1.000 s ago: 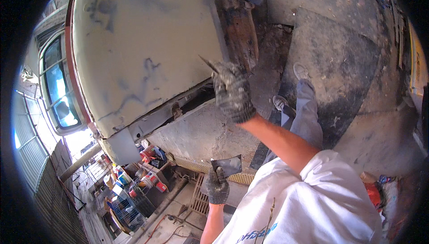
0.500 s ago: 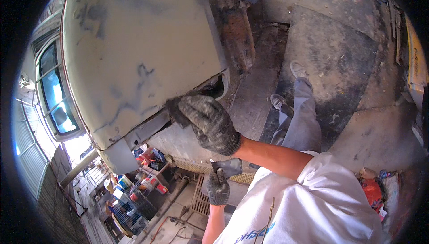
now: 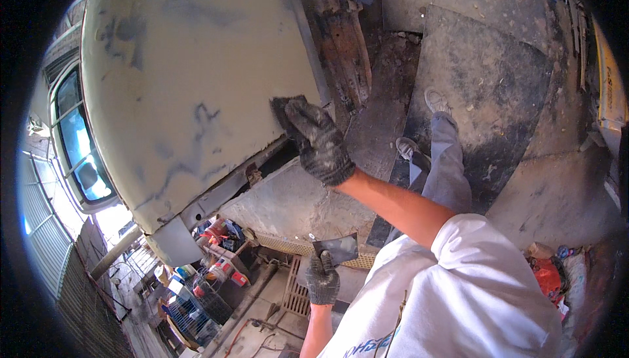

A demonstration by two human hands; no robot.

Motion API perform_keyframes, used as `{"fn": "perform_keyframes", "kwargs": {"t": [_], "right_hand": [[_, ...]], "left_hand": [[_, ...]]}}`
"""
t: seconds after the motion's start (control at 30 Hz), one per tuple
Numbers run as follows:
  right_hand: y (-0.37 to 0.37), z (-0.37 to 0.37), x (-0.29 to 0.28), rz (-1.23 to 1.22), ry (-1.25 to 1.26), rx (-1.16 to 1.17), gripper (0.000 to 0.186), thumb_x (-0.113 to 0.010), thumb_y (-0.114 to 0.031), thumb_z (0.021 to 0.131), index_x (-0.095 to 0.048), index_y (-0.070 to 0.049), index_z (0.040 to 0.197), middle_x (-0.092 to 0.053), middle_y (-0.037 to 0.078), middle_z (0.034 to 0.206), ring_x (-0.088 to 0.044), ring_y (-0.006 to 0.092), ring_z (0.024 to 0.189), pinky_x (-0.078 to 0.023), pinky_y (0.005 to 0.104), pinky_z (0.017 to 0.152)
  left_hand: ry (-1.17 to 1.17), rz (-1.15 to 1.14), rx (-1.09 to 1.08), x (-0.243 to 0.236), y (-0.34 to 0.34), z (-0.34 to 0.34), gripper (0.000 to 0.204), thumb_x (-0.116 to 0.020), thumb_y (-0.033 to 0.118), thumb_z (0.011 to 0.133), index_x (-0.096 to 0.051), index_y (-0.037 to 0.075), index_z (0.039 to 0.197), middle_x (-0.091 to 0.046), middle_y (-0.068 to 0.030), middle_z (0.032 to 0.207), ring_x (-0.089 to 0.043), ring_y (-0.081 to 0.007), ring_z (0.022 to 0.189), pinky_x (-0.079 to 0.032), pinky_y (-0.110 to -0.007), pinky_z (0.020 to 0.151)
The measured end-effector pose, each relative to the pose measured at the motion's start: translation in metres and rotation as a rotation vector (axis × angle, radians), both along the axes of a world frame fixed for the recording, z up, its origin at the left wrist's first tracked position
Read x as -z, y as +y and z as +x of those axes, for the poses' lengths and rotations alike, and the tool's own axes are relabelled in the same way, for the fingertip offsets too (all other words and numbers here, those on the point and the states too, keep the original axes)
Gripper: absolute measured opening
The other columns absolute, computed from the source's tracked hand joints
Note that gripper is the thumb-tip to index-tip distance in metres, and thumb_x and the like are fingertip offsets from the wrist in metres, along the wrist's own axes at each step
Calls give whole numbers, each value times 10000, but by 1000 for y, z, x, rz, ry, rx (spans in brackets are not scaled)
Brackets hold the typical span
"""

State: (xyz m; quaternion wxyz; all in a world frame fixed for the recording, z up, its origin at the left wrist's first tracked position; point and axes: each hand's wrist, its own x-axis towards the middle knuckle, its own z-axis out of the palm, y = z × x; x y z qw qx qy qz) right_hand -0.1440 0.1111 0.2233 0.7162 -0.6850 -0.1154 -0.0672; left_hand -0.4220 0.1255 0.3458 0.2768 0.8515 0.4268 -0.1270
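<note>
My right hand (image 3: 320, 138), in a grimy grey knit glove, grips a dark flat pad (image 3: 283, 110), perhaps a scraper or sandpaper, against the lower right part of a cream vehicle body panel (image 3: 177, 56) with grey patches. Below that panel edge runs a gap with rough, bent metal (image 3: 209, 197). Lower down, my left hand (image 3: 323, 278), also gloved, holds a dark rectangular sheet or plate (image 3: 334, 248) by its edge, clear of the panel.
A barred window (image 3: 88, 148) is at the left. Cluttered boxes, tools and a wire basket (image 3: 190, 312) lie at lower left near a metal grate (image 3: 295, 286). My feet stand on dark sheets (image 3: 485, 76); a yellow board (image 3: 606, 83) and red bags (image 3: 547, 276) are at right.
My right hand came down from pointing upward to the panel's lower edge, then slid up along the surface with the pad. My left hand stayed nearly still.
</note>
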Motion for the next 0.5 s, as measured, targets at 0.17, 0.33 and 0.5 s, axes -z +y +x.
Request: {"fn": "perform_keyframes", "kwargs": {"t": [0.17, 0.33, 0.5], "right_hand": [[-22, -31, 1, -32, 29, -133, 449, -527, 27, 812, -563, -56, 1252, -538, 151, 1297, -521, 327, 1176, -400, 436, 1015], [-44, 3, 25, -83, 488, -43, 296, -510, -33, 842, -618, -23, 1118, -631, 215, 1053, -597, 357, 1030, -469, 422, 910], [-13, 48, 38, -370, 597, -119, 265, -528, -136, 830, -622, -3, 1038, -627, 251, 952, -599, 406, 936, -476, 450, 846]], "left_hand": [[-50, -41, 22, 3, 2, 8, 228, -504, 204, 973, -578, -11, 998, -607, -212, 743, -561, -341, 634, -429, -414, 575], [-72, -32, 41, -2, -2, 18, 209, -508, 189, 975, -577, -9, 982, -594, -173, 706, -528, -260, 603, -427, -374, 571], [-3, -90, 0, -4, -4, 18, 256, -498, 229, 979, -572, -14, 1010, -612, -216, 756, -578, -322, 649, -438, -395, 582]]}}
